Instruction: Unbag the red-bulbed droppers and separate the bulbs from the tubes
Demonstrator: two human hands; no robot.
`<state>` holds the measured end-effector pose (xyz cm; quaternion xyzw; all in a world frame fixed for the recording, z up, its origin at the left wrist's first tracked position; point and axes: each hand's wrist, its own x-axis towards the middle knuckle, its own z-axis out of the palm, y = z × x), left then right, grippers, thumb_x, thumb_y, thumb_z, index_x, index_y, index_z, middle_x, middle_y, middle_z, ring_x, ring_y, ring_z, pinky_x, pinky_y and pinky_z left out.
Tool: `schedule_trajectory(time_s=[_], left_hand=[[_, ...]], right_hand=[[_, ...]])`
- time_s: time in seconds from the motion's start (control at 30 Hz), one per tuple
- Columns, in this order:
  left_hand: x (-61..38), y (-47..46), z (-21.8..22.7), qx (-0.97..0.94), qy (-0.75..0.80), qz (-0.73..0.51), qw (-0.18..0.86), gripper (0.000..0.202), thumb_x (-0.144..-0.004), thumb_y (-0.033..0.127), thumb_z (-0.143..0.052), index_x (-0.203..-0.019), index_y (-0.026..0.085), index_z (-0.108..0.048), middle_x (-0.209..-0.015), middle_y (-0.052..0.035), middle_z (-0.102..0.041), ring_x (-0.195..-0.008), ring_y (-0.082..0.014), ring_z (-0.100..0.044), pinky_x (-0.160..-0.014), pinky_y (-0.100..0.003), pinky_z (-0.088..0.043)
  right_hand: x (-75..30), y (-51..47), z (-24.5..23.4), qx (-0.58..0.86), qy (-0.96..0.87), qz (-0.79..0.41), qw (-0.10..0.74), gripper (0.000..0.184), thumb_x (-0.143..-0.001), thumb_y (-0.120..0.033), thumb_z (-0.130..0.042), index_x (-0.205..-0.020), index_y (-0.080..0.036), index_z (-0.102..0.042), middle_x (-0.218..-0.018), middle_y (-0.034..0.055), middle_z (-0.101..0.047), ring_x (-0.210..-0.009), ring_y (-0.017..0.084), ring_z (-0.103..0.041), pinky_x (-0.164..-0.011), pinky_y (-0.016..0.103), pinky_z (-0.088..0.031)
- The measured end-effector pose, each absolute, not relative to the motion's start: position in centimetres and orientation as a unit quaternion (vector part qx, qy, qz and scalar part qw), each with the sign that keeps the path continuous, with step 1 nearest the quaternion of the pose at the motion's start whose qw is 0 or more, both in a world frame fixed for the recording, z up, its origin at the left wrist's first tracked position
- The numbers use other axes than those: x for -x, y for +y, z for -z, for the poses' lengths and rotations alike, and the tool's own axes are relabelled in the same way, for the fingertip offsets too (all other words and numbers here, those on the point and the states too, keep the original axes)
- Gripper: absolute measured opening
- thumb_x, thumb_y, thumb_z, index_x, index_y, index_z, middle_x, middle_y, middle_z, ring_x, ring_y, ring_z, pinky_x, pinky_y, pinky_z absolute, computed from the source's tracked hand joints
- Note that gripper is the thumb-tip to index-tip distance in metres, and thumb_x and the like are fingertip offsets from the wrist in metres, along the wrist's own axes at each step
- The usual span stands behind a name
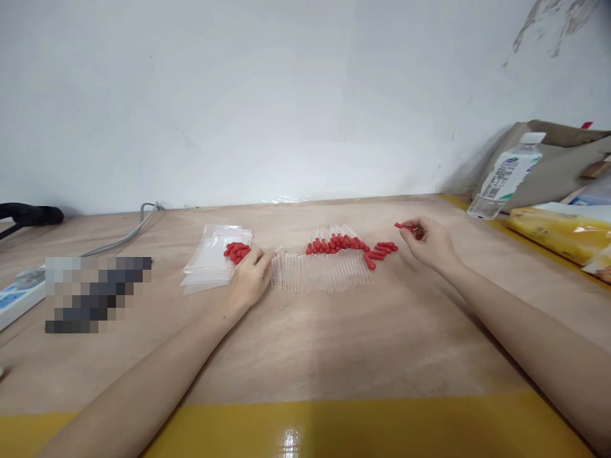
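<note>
My left hand [252, 275] is closed at the left end of a row of thin clear glass tubes [319, 273]. A slim clear tube [279, 249] sticks out from its fingertips. Between the thumb and fingers of my right hand [428, 243], raised a little above the table, is a red rubber bulb [400, 225]. Several loose red bulbs [386, 246] lie just left of that hand. Behind the tube row rest droppers [334, 242], clear tubes with red bulbs fitted on their near ends. More red bulbs [235, 250] are heaped on clear plastic bags [210, 254] beside my left hand.
A power strip [19, 302] and a blurred-out dark object [100, 296] lie at the left, with a grey cable [119, 242] behind. At the right stand a water bottle [508, 175], a box [554, 165] and a yellow package [558, 229]. A white wall [286, 95] closes off the back.
</note>
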<state>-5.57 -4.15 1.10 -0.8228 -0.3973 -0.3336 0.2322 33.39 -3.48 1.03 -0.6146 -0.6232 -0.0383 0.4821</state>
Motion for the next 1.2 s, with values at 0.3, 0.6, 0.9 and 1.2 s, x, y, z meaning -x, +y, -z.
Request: schedule_trajectory(time_s=[0.3, 0.6, 0.9, 1.2], left_hand=[[4.7, -4.8, -0.8, 0.864, -0.361, 0.314, 0.155, 0.022, -0.085, 0.023, -0.045, -0.099, 0.013, -0.059, -0.079, -0.0059, -0.058, -0.071, -0.0152, -0.055, -0.066, -0.026, -0.048], [4.7, -5.8, -1.5, 0.883, -0.366, 0.266, 0.125, 0.032, -0.081, 0.042, -0.052, -0.103, 0.020, -0.061, -0.109, -0.0079, -0.058, -0.105, -0.0244, -0.049, -0.088, -0.042, -0.040], [4.7, -5.6, -1.4, 0.888, -0.355, 0.267, 0.119, 0.027, -0.085, 0.035, -0.047, -0.100, 0.019, -0.063, -0.107, -0.0073, -0.059, -0.111, -0.0230, -0.046, -0.095, -0.042, -0.036], [4.7, -5.6, -1.3, 0.889, -0.342, 0.279, 0.119, 0.026, -0.085, 0.033, -0.047, -0.100, 0.019, -0.063, -0.105, -0.0080, -0.059, -0.110, -0.0238, -0.047, -0.094, -0.043, -0.039]], right_hand=[[-32.8, -3.4, -0.1, 0.581, -0.669, -0.010, 0.463, 0.027, -0.071, -0.033, -0.058, -0.093, -0.019, -0.061, -0.081, 0.0055, -0.065, -0.070, 0.018, -0.055, -0.060, 0.031, -0.044], [-32.4, -4.1, -0.2, 0.594, -0.718, 0.082, 0.354, 0.027, -0.072, -0.038, -0.059, -0.095, -0.024, -0.062, -0.088, 0.0039, -0.068, -0.089, 0.025, -0.055, -0.083, 0.044, -0.035], [-31.8, -3.8, -0.9, 0.598, -0.688, 0.074, 0.404, 0.019, -0.075, -0.036, -0.053, -0.073, -0.021, -0.066, -0.078, 0.0044, -0.065, -0.078, 0.022, -0.056, -0.072, 0.036, -0.039], [-26.8, -2.8, -1.9, 0.596, -0.732, 0.087, 0.317, 0.025, -0.074, -0.047, -0.056, -0.078, -0.027, -0.071, -0.084, 0.0046, -0.064, -0.086, 0.024, -0.052, -0.075, 0.039, -0.031]])
